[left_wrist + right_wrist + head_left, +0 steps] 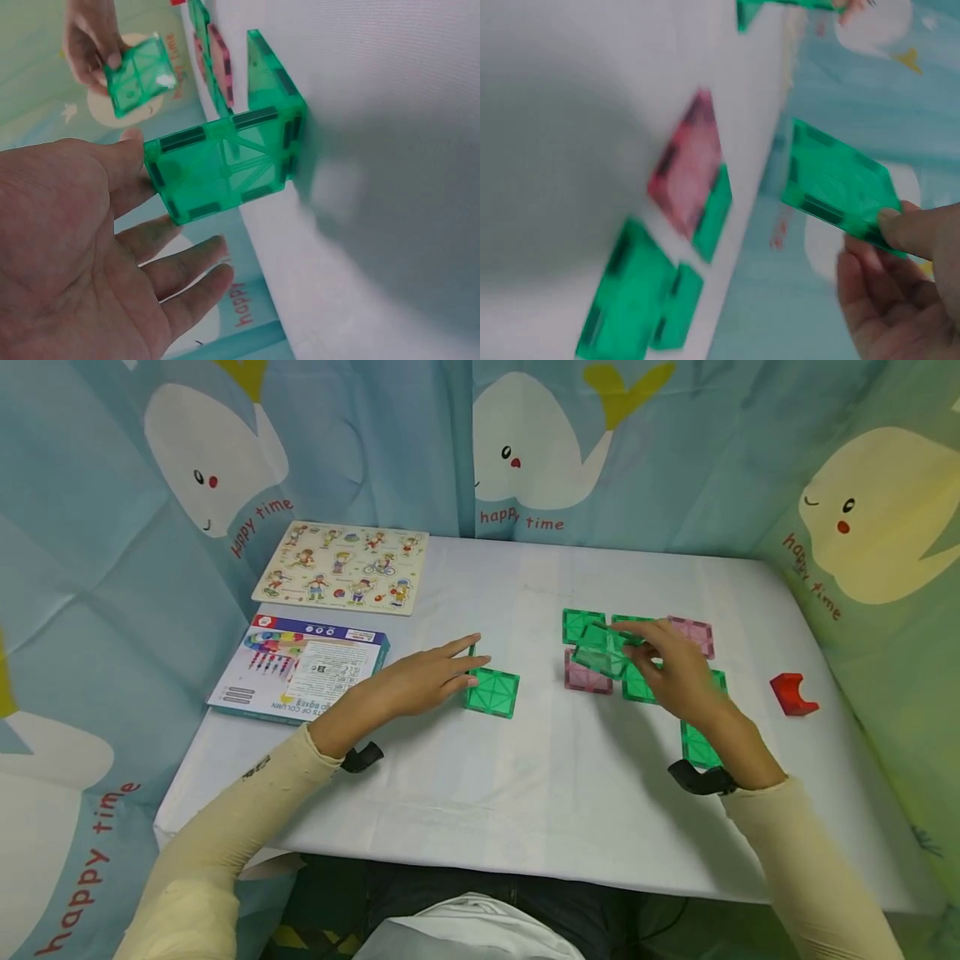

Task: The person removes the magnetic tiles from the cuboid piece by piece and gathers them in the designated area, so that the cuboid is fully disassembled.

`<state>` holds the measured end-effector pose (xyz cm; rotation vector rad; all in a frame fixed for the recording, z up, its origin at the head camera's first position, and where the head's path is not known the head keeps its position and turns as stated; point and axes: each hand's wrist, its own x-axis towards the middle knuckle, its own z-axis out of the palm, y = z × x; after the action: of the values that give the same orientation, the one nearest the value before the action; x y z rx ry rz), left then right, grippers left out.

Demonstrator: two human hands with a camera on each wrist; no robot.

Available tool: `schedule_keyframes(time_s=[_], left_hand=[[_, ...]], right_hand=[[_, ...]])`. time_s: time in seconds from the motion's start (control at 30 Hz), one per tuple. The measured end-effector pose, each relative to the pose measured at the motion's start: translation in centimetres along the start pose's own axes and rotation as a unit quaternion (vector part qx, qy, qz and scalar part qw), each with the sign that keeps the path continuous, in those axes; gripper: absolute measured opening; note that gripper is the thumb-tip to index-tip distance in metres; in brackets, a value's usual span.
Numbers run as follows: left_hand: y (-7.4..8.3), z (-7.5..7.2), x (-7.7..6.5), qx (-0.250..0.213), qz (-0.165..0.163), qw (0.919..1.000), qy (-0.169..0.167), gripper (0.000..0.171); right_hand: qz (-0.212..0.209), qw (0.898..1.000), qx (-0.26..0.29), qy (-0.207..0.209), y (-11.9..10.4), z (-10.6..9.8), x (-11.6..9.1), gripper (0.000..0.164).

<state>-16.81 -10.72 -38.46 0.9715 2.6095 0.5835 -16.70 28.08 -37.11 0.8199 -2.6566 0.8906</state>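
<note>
My left hand (pixel 423 681) holds the outer edge of an upright green magnetic tile (pixel 221 169) between thumb and fingers. Its other fingers reach out straight. This tile stands along one side of a flat green tile (pixel 493 693) on the table. On the right, my right hand (pixel 678 672) pinches another green magnetic tile (pixel 840 184) by one edge, thumb on its face. It is raised above several flat tiles, among them a pink tile (pixel 588 678) and a green tile (pixel 582 625). The right wrist view is blurred over the table.
A second pink tile (pixel 693 635) lies at the back right, and a green tile (pixel 699 745) sits under the right wrist. Farther right is a red notched block (pixel 792 695). A boxed set (pixel 251 681) and a picture puzzle board (pixel 341 568) occupy the left of the white table (pixel 480 793).
</note>
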Motion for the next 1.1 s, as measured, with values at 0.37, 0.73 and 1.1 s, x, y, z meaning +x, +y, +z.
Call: schedule_keyframes(time_s=[0.37,0.73,1.1], left_hand=[[-0.3,0.0,-0.2,-0.005,-0.003,1.0000,-0.002,0.051],[-0.2,-0.2,-0.3,-0.007,-0.003,1.0000,-0.004,0.052],[-0.5,-0.1,-0.1,-0.020,-0.001,0.9998,-0.004,0.064]], right_hand=[[0.116,0.968,0.078,-0.209,3.5,-5.5,-4.8,0.038],[0.165,0.946,0.092,-0.263,5.0,-4.9,-7.3,0.035],[0.185,0.947,-0.018,-0.261,5.1,-2.9,-7.0,0.030]])
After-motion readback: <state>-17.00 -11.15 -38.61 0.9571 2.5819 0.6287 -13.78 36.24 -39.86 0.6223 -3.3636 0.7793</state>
